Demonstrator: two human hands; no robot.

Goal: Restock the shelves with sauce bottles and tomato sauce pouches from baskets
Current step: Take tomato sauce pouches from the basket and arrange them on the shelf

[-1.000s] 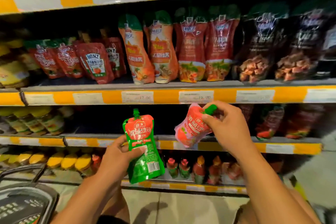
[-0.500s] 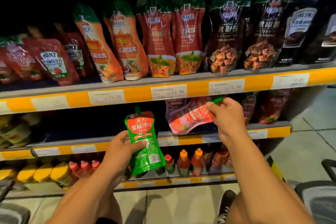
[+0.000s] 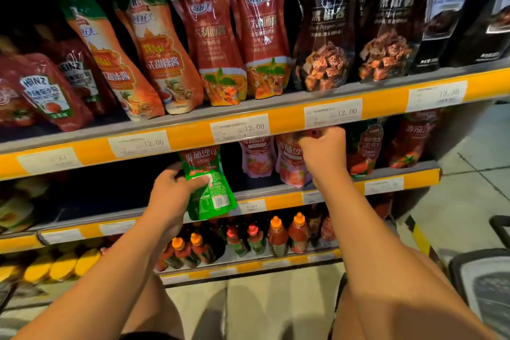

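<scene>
L hand [image 3: 176, 188] grips green pouch [image 3: 209, 185] just below the 12.00 shelf edge [image 3: 193, 138]. R hand [image 3: 323, 154] pinches top of pink pouch [image 3: 289, 165] under same edge, right of green one.

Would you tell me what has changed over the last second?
The right hand carried the pink pouch from in front of the shelf edge into the middle shelf, standing it beside another pink pouch. The left hand still grips the green pouch.

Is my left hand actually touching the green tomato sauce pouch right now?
Touching. The head view shows the left hand gripping the green tomato sauce pouch, with the thumb across its front and the fingers curled behind its left edge.
</scene>
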